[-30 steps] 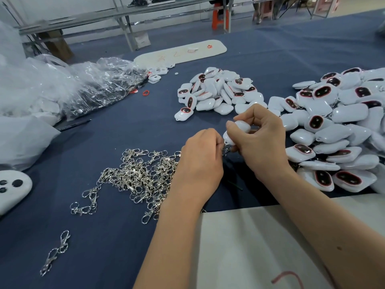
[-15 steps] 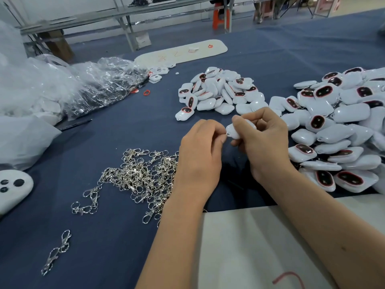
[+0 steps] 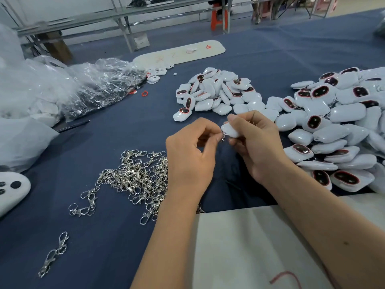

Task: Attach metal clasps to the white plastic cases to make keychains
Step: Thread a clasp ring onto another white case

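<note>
Between the hands, right hand (image 3: pixel 253 142) grips a white case (image 3: pixel 230 130) steady — left hand (image 3: pixel 193 157) pinches a metal clasp (image 3: pixel 223 136) against its edge, probably threading it. Loose clasps (image 3: pixel 135 176) lie left, within reach.

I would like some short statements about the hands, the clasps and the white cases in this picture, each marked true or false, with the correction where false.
1. The right hand holds a white case. True.
2. The left hand lies flat and open on the cloth. False: its fingers pinch a metal clasp at the case's edge.
3. The pile of loose clasps lies left of the left hand. True.
4. The large pile of cases lies on the person's left. False: it is on the right.
5. A pair of clasps lies apart, near the lower left. True.
</note>
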Action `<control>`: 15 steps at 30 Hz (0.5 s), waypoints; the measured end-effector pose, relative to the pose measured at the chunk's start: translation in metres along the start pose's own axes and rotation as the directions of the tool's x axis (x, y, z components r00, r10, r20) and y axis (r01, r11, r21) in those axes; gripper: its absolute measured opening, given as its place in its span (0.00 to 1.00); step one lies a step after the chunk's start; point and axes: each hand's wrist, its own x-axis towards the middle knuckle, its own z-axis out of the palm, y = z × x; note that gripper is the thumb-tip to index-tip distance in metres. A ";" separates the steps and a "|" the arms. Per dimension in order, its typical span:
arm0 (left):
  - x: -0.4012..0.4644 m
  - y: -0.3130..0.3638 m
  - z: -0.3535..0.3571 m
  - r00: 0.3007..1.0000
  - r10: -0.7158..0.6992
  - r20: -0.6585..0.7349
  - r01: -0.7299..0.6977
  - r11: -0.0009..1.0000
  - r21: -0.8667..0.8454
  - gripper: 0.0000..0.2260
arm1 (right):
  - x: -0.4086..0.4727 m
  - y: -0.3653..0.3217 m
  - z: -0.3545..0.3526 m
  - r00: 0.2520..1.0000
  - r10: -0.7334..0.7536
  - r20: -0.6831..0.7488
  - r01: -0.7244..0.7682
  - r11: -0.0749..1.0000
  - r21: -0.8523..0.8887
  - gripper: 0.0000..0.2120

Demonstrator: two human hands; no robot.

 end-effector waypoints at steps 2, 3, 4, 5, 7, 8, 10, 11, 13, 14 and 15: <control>0.000 0.000 -0.001 0.999 -0.018 -0.028 0.018 1.000 -0.005 0.07 | -0.001 -0.001 0.001 0.996 0.027 0.088 -0.035 0.995 0.090 0.05; 0.001 -0.001 -0.002 0.998 -0.036 -0.052 0.035 0.999 -0.011 0.07 | -0.001 -0.001 0.002 0.990 0.032 0.140 -0.051 0.990 0.132 0.04; 0.001 -0.002 -0.002 0.995 -0.057 -0.076 0.056 0.998 -0.017 0.07 | -0.002 -0.001 0.002 0.983 0.032 0.182 -0.063 0.984 0.167 0.07; 0.002 -0.003 -0.003 0.992 -0.079 -0.094 0.077 0.997 -0.021 0.07 | -0.002 -0.001 0.003 0.977 0.032 0.211 -0.073 0.979 0.191 0.11; 0.003 -0.004 -0.004 0.988 -0.116 -0.105 0.114 0.993 -0.032 0.06 | -0.003 -0.001 0.003 0.971 0.027 0.236 -0.075 0.977 0.198 0.15; 0.002 -0.004 -0.004 0.986 -0.129 -0.107 0.126 0.991 -0.038 0.06 | -0.003 -0.001 0.003 0.970 0.026 0.244 -0.075 0.978 0.194 0.15; 0.002 -0.003 -0.003 0.982 -0.147 -0.123 0.141 0.988 -0.056 0.06 | -0.003 0.000 0.002 0.965 0.028 0.259 -0.081 0.978 0.195 0.18; 0.003 -0.003 -0.003 0.980 -0.144 -0.135 0.137 0.989 -0.058 0.06 | -0.003 0.000 0.002 0.964 0.028 0.266 -0.085 0.975 0.206 0.21; 0.003 -0.002 -0.004 0.980 -0.123 -0.156 0.118 0.992 -0.046 0.05 | -0.002 0.001 0.001 0.958 0.027 0.284 -0.097 0.967 0.236 0.25; 0.004 -0.003 -0.004 0.980 -0.121 -0.158 0.115 0.992 -0.046 0.05 | -0.002 0.001 0.001 0.955 0.026 0.294 -0.102 0.964 0.247 0.26; 0.004 -0.003 -0.005 0.980 -0.125 -0.152 0.118 0.992 -0.051 0.05 | -0.001 0.002 0.001 0.953 0.024 0.303 -0.105 0.962 0.253 0.26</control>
